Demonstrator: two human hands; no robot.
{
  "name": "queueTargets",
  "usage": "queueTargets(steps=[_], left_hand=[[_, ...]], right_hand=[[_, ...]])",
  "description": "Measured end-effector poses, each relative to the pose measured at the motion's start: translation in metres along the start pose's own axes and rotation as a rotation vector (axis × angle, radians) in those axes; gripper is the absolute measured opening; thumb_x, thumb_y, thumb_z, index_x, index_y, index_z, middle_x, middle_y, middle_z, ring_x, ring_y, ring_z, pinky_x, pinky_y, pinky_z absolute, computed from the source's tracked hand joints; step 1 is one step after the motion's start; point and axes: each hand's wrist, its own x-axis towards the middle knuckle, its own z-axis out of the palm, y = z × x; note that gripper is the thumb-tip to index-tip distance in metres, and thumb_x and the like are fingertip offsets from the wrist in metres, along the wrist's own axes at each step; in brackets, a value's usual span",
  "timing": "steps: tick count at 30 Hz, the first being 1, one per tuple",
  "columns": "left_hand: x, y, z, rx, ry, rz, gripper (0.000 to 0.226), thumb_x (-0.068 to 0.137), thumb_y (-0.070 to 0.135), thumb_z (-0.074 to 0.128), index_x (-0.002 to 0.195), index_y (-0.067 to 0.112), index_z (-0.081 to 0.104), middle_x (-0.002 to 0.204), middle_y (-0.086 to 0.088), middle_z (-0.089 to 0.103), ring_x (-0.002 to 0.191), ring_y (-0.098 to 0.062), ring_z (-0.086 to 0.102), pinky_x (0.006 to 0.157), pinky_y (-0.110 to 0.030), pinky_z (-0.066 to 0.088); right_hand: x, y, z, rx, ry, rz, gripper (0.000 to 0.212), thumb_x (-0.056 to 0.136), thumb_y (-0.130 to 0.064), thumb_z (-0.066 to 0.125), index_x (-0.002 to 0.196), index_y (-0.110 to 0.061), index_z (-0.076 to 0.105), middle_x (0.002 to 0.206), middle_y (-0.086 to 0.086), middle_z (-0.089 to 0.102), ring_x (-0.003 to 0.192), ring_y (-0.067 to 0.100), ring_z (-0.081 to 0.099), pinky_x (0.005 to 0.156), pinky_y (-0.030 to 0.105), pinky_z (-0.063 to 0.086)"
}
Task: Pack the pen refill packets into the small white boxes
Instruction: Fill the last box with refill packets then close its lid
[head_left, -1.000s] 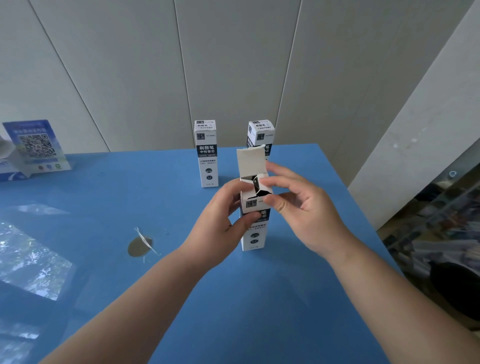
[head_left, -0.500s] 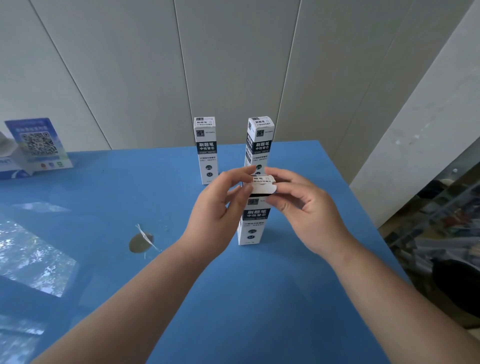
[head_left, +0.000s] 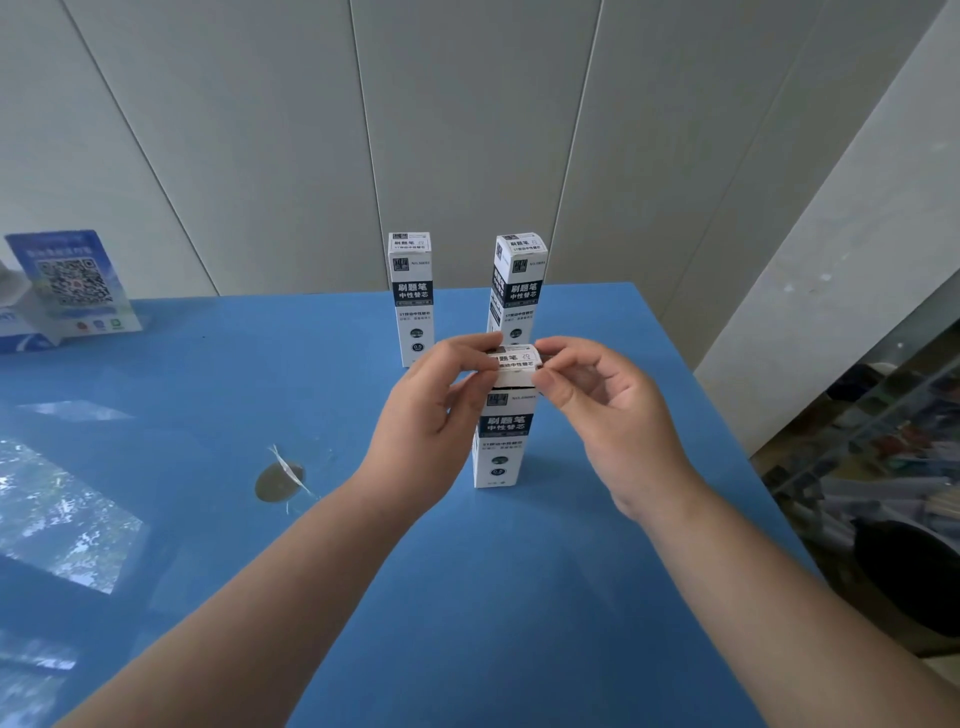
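Observation:
A tall white box (head_left: 501, 441) with a dark label band stands upright on the blue table (head_left: 467, 597). Its top flap is folded down over the opening. My left hand (head_left: 436, 415) pinches the left side of the box's top. At the right side, my right hand (head_left: 602, 410) pinches the flap between thumb and forefinger. Two more boxes of the same kind stand shut farther back, one (head_left: 413, 299) to the left and one (head_left: 517, 288) to the right. No refill packet shows outside the boxes.
A blue stand-up card with a QR code (head_left: 72, 286) sits at the table's far left. A small round mark with a clear scrap (head_left: 280, 480) lies left of my left wrist. The table's right edge drops off beside a white wall panel (head_left: 831, 286).
The nearest box's top flap stood straight up a second ago. It has been folded down over the opening, and both hands now pinch the top's sides.

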Motion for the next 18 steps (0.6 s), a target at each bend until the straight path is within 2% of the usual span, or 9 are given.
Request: queueTargets(steps=[3,6,9,12,14,18], left_hand=[[0.000,-0.002,-0.001,0.023,-0.002,0.010,0.031,0.099,0.006,0.053,0.101,0.037,0.057,0.127,0.007,0.063,0.119,-0.006,0.060,0.090,-0.011,0.045],[0.000,-0.004,-0.002,0.034,-0.013,0.022,0.025,0.099,0.008,0.051,0.101,0.033,0.058,0.128,0.009,0.062,0.121,-0.008,0.059,0.089,-0.012,0.046],[0.001,-0.007,-0.004,0.051,-0.027,0.034,0.021,0.099,0.007,0.051,0.103,0.026,0.060,0.129,0.006,0.061,0.124,-0.013,0.057,0.089,-0.015,0.048],[0.001,-0.010,-0.005,0.077,-0.050,0.063,0.017,0.099,0.005,0.052,0.105,0.014,0.064,0.130,0.001,0.059,0.122,-0.014,0.058,0.089,-0.021,0.051],[-0.002,-0.012,-0.004,0.062,-0.073,0.059,0.015,0.099,0.007,0.053,0.104,0.013,0.065,0.131,0.002,0.058,0.121,-0.015,0.059,0.092,-0.024,0.053],[-0.005,-0.014,-0.005,0.041,-0.109,0.046,0.016,0.098,0.007,0.057,0.108,0.018,0.063,0.136,0.006,0.055,0.129,-0.019,0.054,0.096,-0.036,0.054]], right_hand=[[0.002,0.000,0.001,0.019,-0.024,0.013,0.015,0.090,-0.003,0.072,0.093,-0.018,0.070,0.112,-0.007,0.074,0.107,0.013,0.071,0.089,0.021,0.054],[0.004,-0.005,0.000,-0.028,-0.088,0.013,0.030,0.090,-0.009,0.071,0.115,-0.026,0.067,0.119,-0.008,0.072,0.113,0.014,0.069,0.093,0.028,0.054],[0.008,-0.010,-0.004,-0.291,-0.172,-0.100,0.027,0.092,-0.015,0.070,0.106,-0.038,0.073,0.137,-0.006,0.058,0.121,0.016,0.065,0.102,0.035,0.052],[0.010,-0.011,-0.010,-0.503,-0.241,-0.181,0.026,0.092,-0.013,0.073,0.102,-0.037,0.073,0.142,-0.010,0.054,0.124,0.008,0.062,0.107,0.027,0.047],[0.009,-0.011,-0.012,-0.564,-0.264,-0.182,0.023,0.090,-0.016,0.075,0.103,-0.034,0.074,0.143,-0.012,0.054,0.125,0.001,0.059,0.106,0.020,0.045],[0.008,-0.004,-0.012,-0.558,-0.233,-0.183,0.023,0.091,-0.013,0.074,0.107,-0.029,0.073,0.142,-0.008,0.057,0.127,0.009,0.059,0.106,0.029,0.050]])
